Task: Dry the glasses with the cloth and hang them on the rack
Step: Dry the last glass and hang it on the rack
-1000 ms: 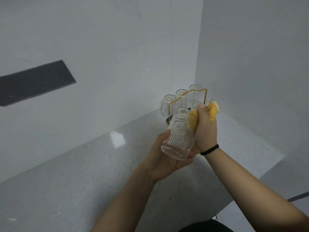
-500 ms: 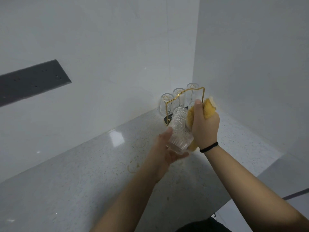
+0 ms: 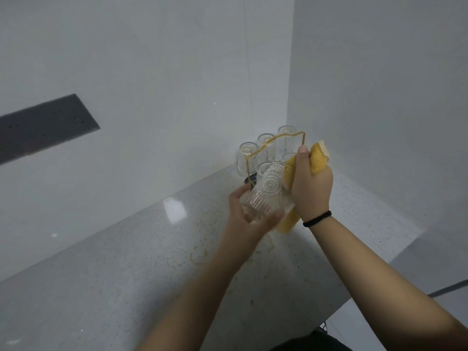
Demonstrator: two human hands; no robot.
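Head view: I'm mid-dry. My left hand [image 3: 249,219] cups the base end of a ribbed clear glass [image 3: 267,196], fingers curled round its lower part, held in the air at frame centre, in front of the rack. My right hand [image 3: 312,184] grips a bunched yellow cloth [image 3: 317,160], pressed against the glass's right side; cloth sticks out above the fist and hangs below it.

Glass long axis runs lower left to upper right in frame, tilted. Base points toward lower left and me, other end toward the rack; can't tell clearly whether the mouth is visible.

Gold wire rack [image 3: 276,145] sits in the counter corner, centre-right, on the speckled grey counter [image 3: 126,274]. Several glasses [image 3: 247,157] already hang on it upside down.

Step, as I judge it: wiping the outside, not yet hanging. Next move calls for finishing the wipe, freeing the cloth, turning the glass mouth-down and lowering it onto a free peg without knocking its neighbours.
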